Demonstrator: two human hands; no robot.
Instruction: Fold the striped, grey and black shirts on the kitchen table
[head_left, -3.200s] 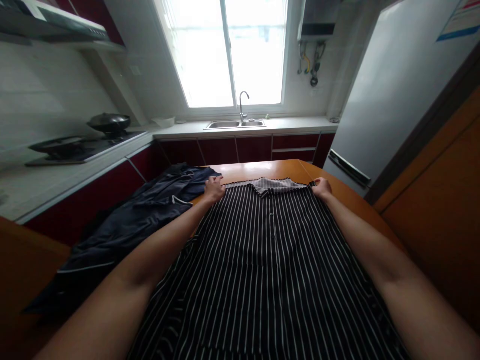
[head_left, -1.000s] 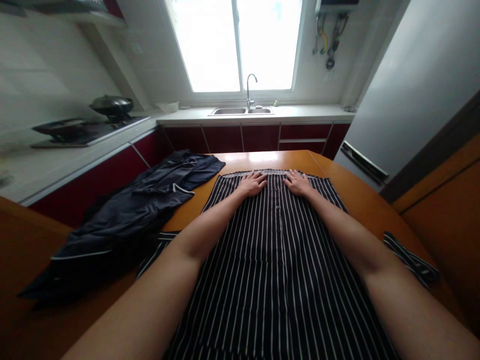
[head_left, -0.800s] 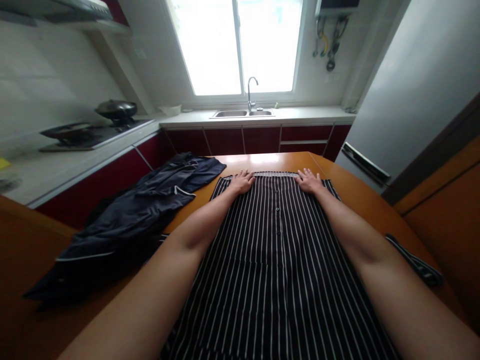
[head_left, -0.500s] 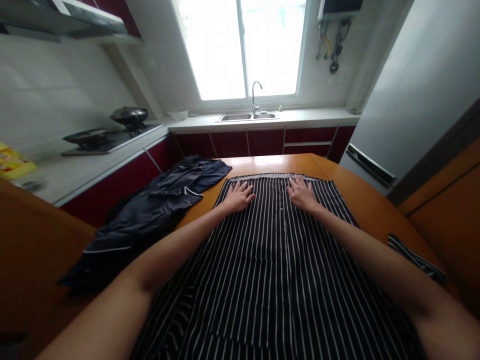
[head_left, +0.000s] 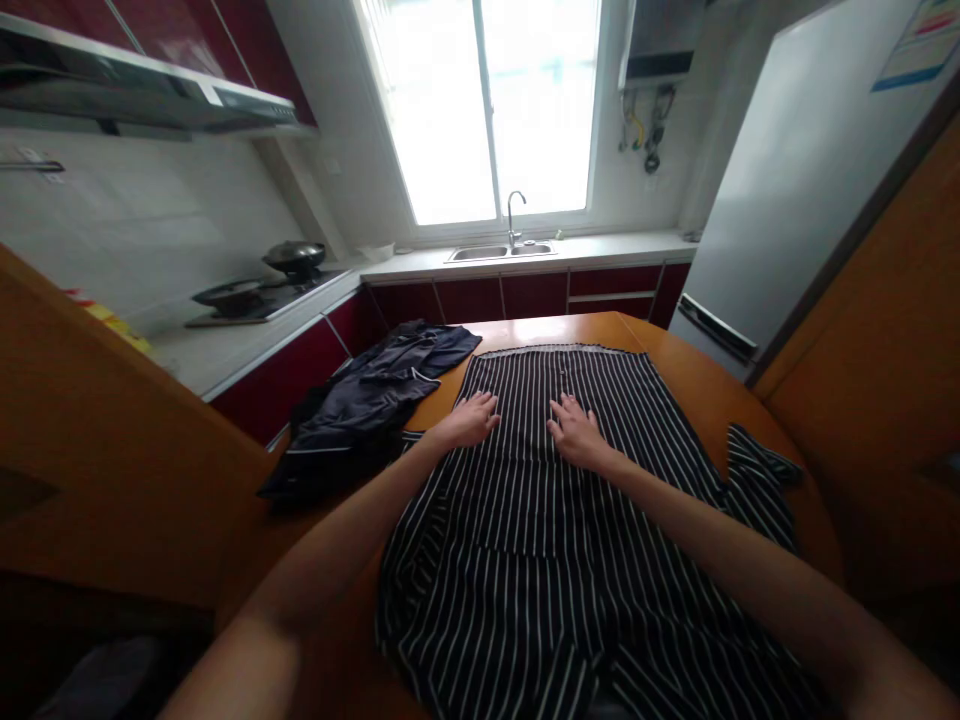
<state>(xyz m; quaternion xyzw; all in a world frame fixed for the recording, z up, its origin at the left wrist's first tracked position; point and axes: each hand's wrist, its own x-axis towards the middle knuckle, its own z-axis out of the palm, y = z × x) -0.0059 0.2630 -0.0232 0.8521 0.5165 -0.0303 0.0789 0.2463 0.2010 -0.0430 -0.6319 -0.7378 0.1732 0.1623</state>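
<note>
Black-and-white striped shirt [head_left: 517, 510], spread front up on a wooden surface [head_left: 701, 395], its far edge showing a pale strip of inner fabric and its near part lying in loose folds. The left hand [head_left: 471, 420] is open, palm down, its fingers slightly spread over the left half of the shirt; it grips nothing. The right hand [head_left: 579, 432] is likewise open and palm down, fingers spread, just to the right of the button line, with no fabric grasped. Whether each palm presses fully on the cloth cannot be told. A striped sleeve [head_left: 759, 490] extends to the right, its end bent on the surface. Dark garments [head_left: 367, 400], one with white piping, lie in a pile at the left, near the shirt. Beyond the surface are a sink [head_left: 480, 253] with a curved faucet [head_left: 513, 218] beneath a window [head_left: 450, 120]; a lidded wok [head_left: 294, 256] and a pan [head_left: 229, 296] stand at the left on a stove [head_left: 274, 303], and a refrigerator [head_left: 787, 180] stands at the right.
</note>
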